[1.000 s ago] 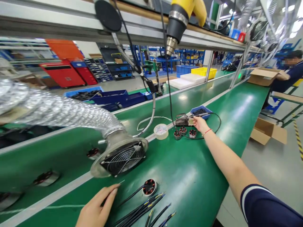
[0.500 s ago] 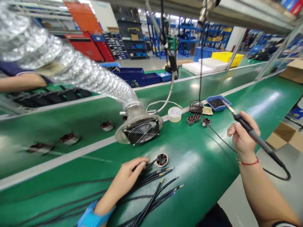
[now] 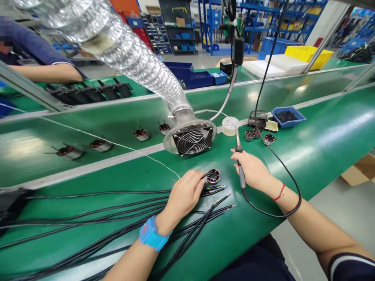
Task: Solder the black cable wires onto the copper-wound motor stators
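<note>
Apparently lining up to solder: the left hand pinches 1 lead at the motor, nearside of the fan; rightward of it, the right hand grips the iron. Next likely calls for steady aim.

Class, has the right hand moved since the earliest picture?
Yes: the right hand has moved leftward, away from the blue tray and toward the fan.

Long green bench near, glare on top. Grey floor near right. Far: dark shelf unit, blue racks right of it, white pillar further right.
</note>
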### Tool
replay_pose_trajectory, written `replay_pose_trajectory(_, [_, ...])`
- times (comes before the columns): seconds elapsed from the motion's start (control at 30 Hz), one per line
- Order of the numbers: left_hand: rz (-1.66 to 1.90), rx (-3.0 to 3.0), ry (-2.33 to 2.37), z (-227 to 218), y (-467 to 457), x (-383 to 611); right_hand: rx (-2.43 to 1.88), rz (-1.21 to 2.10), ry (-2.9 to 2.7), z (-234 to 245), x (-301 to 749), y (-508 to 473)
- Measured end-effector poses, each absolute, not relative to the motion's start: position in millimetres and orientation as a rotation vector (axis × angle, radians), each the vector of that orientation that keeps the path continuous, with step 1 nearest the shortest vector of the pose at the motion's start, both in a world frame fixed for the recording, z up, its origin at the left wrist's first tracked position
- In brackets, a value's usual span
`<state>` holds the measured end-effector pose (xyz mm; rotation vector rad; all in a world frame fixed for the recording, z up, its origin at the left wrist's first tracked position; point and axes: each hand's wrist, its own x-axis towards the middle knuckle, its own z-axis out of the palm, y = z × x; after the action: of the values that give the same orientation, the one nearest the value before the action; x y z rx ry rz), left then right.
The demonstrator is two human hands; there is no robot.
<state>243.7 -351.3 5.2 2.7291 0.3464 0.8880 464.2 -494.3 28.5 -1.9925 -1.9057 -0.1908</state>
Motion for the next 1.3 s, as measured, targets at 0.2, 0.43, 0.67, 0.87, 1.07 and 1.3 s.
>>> replay_pose_trajectory(0.2, [0.979, 2.808, 0.453, 17.6, -334.0, 245.1, -2.531, -0.494, -1.9, 47.1, 479.1, -503.4])
replay_pose_trajectory(0.43, [1.071, 2.567, 0.96, 35.8, -287.8, 223.7, -2.735, -0.425, -1.824, 43.6, 503.0, -504.0])
replay_pose_trajectory(0.67, [1.368, 2.383, 1.21, 37.1, -265.3, 203.0, -2.75, -0.458, -1.752, 38.8, 503.8, -489.4])
replay_pose_trajectory(0.87, [1.129, 2.595, 0.551, 20.8, -313.7, 226.4, -2.716, -0.606, -1.662, 60.7, 490.2, -514.2])
replay_pose_trajectory(1.07, [0.576, 2.52, 0.484, -18.4, -330.9, 247.3, -2.595, -0.77, -1.62, 83.9, 503.9, -559.5])
replay_pose_trajectory(1.3, [0.528, 2.367, 0.636, -17.1, -320.3, 240.0, -2.459, -0.724, -1.523, 43.9, 568.2, -572.4])
